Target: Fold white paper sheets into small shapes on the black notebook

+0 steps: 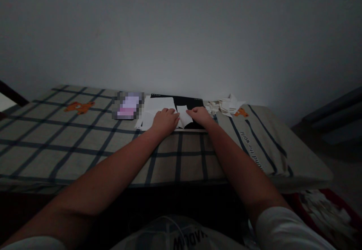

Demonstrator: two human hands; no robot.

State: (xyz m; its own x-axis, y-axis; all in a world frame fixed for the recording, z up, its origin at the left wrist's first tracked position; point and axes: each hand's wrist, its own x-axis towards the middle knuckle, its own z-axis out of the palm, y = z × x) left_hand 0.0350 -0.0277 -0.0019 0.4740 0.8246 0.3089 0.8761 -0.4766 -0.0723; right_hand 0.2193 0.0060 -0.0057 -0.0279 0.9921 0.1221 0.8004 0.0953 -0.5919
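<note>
Head view: small white paper [184,115] between both hands' fingers [173,113] (touching each).

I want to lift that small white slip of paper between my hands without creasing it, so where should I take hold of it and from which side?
Probably pinch the small white slip at its near right edge, coming in from the right, where the right hand already touches it. It lies flat on the black board, and the left hand sits close against its left side, resting on the white sheets.

Small white paper slip [184,116], slightly curled, on black board [186,103], beside white sheets [155,111]
</note>
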